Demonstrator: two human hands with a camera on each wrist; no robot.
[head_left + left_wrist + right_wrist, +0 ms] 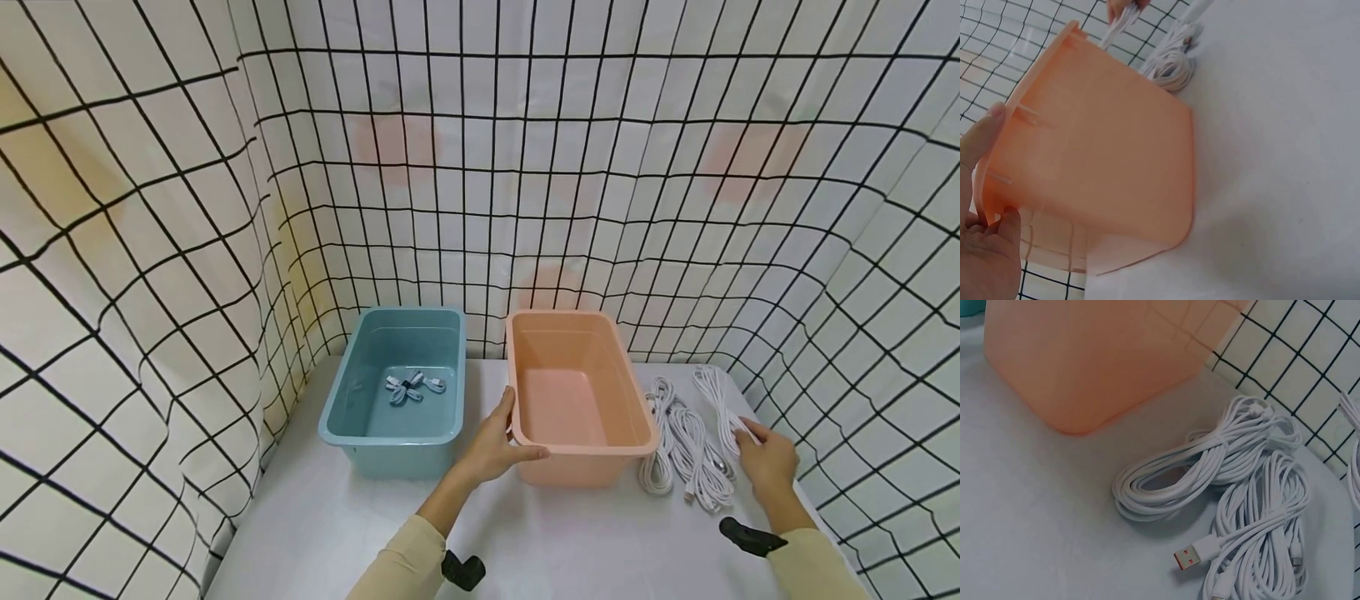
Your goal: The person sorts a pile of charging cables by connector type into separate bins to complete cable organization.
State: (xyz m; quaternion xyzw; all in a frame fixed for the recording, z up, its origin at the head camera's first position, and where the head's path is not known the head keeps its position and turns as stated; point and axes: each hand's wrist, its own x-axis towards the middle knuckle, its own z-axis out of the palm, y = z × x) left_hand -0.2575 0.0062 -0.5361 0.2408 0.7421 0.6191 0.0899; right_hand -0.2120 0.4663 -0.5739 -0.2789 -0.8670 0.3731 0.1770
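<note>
My left hand (489, 448) grips the near left corner of an orange plastic bin (573, 471), its thumb over the rim and the other fingers around the side. In the left wrist view, thumb and fingers (1009, 228) clasp that rim. At the right, my right hand (770, 468) pinches the near end of a coiled white cable (718, 403), which also shows at the right edge of the right wrist view. Beside it lie more coiled white cables (697, 454), one with a USB plug (1194, 552) showing. Inside, the orange bin holds nothing visible.
A blue bin (397, 460) stands left of the orange one, with small tied light-coloured cables (407, 389) on its floor. Black wire mesh (491, 208) rises behind and at both sides of the white table (300, 517).
</note>
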